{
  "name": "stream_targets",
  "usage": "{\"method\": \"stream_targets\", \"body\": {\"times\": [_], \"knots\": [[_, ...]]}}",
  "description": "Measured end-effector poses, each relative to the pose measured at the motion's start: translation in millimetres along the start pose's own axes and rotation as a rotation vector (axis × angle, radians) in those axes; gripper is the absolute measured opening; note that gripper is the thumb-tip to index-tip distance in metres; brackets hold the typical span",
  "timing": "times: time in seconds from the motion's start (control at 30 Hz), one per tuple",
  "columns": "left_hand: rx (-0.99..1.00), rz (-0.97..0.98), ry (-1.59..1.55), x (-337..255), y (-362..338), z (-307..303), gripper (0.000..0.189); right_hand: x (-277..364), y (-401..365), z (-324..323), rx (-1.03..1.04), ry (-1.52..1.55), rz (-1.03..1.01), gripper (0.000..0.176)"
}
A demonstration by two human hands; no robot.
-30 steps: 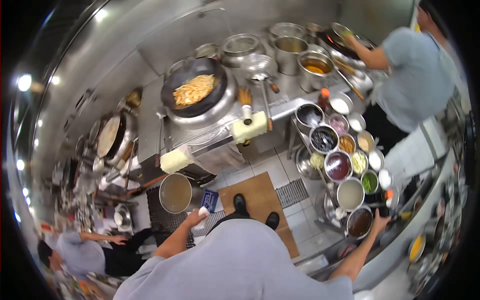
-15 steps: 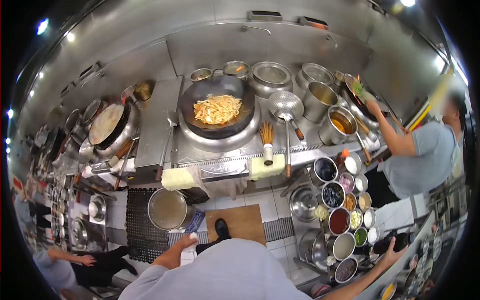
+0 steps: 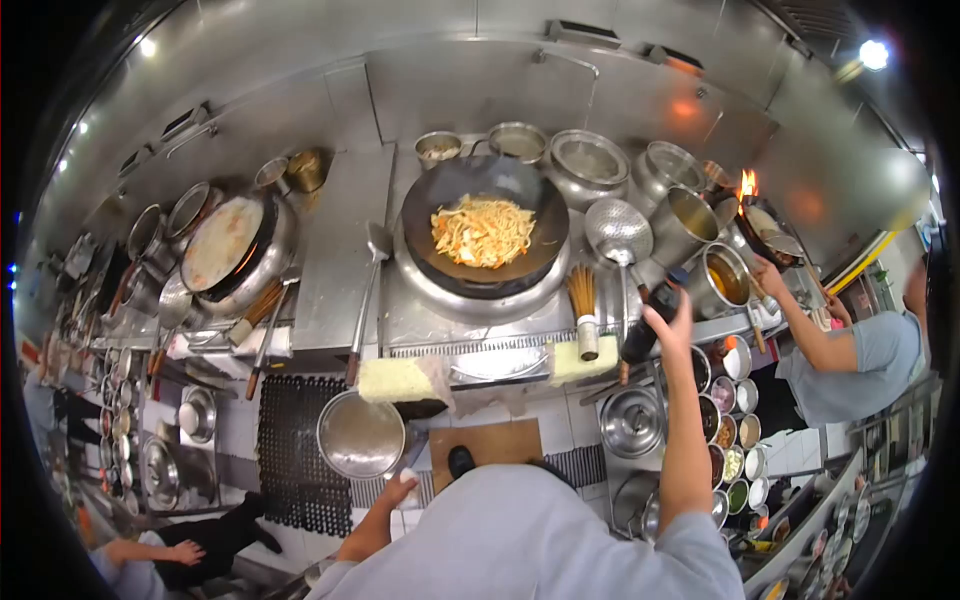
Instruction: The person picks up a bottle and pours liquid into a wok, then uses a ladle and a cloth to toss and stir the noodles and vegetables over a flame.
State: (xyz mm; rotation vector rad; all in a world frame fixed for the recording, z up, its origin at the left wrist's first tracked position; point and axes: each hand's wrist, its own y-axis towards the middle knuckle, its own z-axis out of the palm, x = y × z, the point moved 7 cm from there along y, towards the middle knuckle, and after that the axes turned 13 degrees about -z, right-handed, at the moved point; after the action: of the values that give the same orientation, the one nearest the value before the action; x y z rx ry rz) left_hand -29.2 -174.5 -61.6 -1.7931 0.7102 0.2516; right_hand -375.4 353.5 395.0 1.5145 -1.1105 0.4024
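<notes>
My right hand [image 3: 675, 325] is wrapped round a dark bottle [image 3: 642, 340], raised at the front edge of the stove. Low beside my body, my left hand [image 3: 398, 488] is closed on a white cloth [image 3: 408, 477]. Noodles [image 3: 484, 232] with orange bits lie in a black wok [image 3: 455, 190] on the burner. Between the wok and my right hand are a bamboo brush [image 3: 582, 305] and a perforated skimmer [image 3: 618, 232]. A long-handled ladle [image 3: 375, 255] rests left of the wok.
A co-worker [image 3: 845, 345] works at a flaming wok [image 3: 765, 230] on the right. Several seasoning pots [image 3: 735, 465] stand below, right of my arm. A large pot of liquid [image 3: 360, 435] is on the floor side. Another person's hand [image 3: 187, 552] shows lower left.
My right hand has brought the dark bottle from the far lower right up to the stove edge. My left hand still holds the cloth. Flames have appeared at the co-worker's wok.
</notes>
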Motion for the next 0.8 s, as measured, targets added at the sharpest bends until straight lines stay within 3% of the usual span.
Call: {"method": "stream_targets", "body": {"times": [0.03, 0.13, 0.17, 0.23, 0.37, 0.43, 0.57, 0.7, 0.8], "knots": [[0.011, -0.008, -0.062, 10.5, 3.6, -3.0, 0.053, -32.8, 12.7, 31.1, 0.118, 0.019, 0.012, 0.074], [-0.002, -0.07, -0.197, 31.5, -5.2, -11.5, 0.052, -50.8, 50.9, 118.2, 0.306, -0.005, 0.011, 0.076], [-0.101, -0.093, -0.193, 38.5, -13.2, -19.2, 0.051, -60.6, 61.6, 142.2, 0.382, -0.005, 0.025, 0.076], [-0.228, -0.131, -0.316, 44.4, -30.4, -19.2, 0.048, -48.7, 88.3, 176.1, 0.446, -0.086, -0.164, 0.075], [-0.232, -0.116, -0.624, 56.5, -66.4, 17.9, 0.048, -38.5, 129.5, 233.2, 0.693, -0.158, -0.256, 0.07], [-0.425, -0.153, -0.331, 61.4, -83.7, 32.7, 0.045, -62.1, 149.0, 258.9, 0.736, -0.244, -0.299, 0.068], [-0.199, -0.216, -0.453, 82.2, -86.4, 97.0, 0.048, -98.4, 182.8, 285.5, 0.869, -0.644, -0.274, 0.062], [-0.202, -0.214, -0.329, 78.5, -84.4, 117.0, 0.049, -106.3, 184.1, 290.8, 1.016, -0.865, -0.334, 0.059], [-0.19, -0.206, -0.291, 79.7, -77.2, 118.9, 0.05, -111.5, 173.7, 284.6, 1.127, -0.897, -0.244, 0.059]]}}
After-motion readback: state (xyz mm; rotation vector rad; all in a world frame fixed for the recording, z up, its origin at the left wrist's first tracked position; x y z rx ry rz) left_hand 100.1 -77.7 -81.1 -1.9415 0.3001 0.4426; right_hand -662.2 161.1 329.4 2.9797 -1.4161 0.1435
